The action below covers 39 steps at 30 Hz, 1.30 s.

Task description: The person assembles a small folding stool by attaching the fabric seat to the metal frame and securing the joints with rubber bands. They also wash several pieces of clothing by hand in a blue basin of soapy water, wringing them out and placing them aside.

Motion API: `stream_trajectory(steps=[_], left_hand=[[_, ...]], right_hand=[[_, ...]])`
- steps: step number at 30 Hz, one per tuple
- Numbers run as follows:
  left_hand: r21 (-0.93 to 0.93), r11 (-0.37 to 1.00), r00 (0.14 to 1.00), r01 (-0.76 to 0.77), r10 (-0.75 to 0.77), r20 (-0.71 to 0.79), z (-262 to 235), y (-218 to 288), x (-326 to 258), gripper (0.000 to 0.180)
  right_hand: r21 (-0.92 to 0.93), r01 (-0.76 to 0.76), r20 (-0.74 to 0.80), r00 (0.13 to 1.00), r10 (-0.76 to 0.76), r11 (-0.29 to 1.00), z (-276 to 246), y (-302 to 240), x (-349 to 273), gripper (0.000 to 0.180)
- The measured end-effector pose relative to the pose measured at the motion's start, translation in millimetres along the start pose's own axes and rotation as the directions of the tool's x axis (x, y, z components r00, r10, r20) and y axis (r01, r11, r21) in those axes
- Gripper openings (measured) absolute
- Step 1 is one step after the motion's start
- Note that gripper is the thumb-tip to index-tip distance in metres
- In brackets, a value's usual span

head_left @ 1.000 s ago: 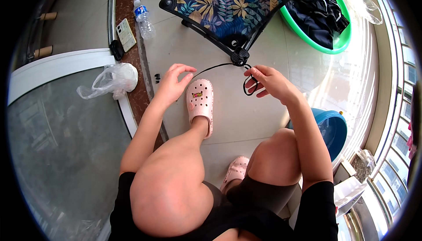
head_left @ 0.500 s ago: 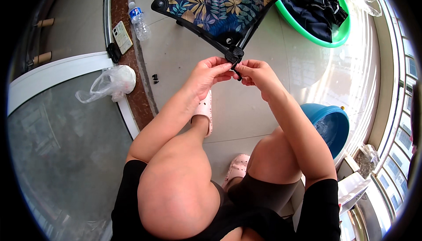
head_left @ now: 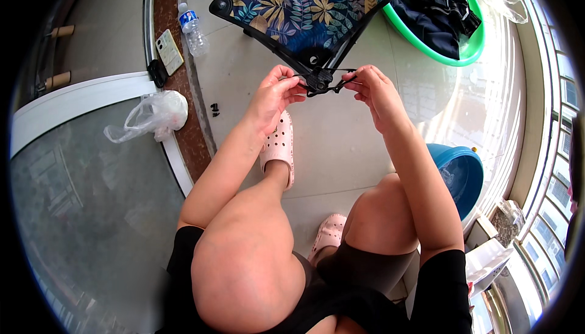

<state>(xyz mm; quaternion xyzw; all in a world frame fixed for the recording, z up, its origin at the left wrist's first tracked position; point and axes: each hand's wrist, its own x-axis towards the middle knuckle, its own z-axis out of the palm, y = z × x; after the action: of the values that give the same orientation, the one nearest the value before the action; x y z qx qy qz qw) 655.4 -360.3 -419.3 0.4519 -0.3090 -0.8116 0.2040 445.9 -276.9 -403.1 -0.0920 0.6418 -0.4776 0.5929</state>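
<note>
The hands have drawn apart, left hand [head_left: 277,95] and right hand [head_left: 376,92] pinching black cord [head_left: 336,89].

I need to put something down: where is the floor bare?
Bare tile lies between the right hand, green basin and blue tub; a smaller patch, between the bottle and left hand. It's crowded at the near corner of the fabric seat, where both hands hold black cord.
</note>
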Motion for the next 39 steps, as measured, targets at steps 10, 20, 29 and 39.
stream_trajectory(steps=[10, 20, 29, 39], left_hand=[[-0.208, 0.976, 0.992, 0.063, -0.038, 0.123, -20, 10, 10, 0.007], [0.471, 0.882, 0.82, -0.016, -0.257, 0.511, -54, 46, -12, 0.015], [-0.153, 0.986, 0.908, 0.066, 0.004, 0.418, -72, 2, -30, 0.027], [0.529, 0.755, 0.888, -0.387, 0.459, -0.005, -43, 48, -15, 0.018]], right_hand=[[0.223, -0.125, 0.315, 0.948, 0.05, 0.967, -18, -14, 19, 0.019], [-0.423, 0.18, 0.398, 0.917, 0.003, 0.888, -53, -28, 2, 0.031], [-0.312, 0.068, 0.397, 0.915, 0.065, 0.948, -49, -37, -7, 0.036], [-0.248, 0.594, 0.201, 0.804, -0.559, 0.766, 2, -47, 4, 0.019]])
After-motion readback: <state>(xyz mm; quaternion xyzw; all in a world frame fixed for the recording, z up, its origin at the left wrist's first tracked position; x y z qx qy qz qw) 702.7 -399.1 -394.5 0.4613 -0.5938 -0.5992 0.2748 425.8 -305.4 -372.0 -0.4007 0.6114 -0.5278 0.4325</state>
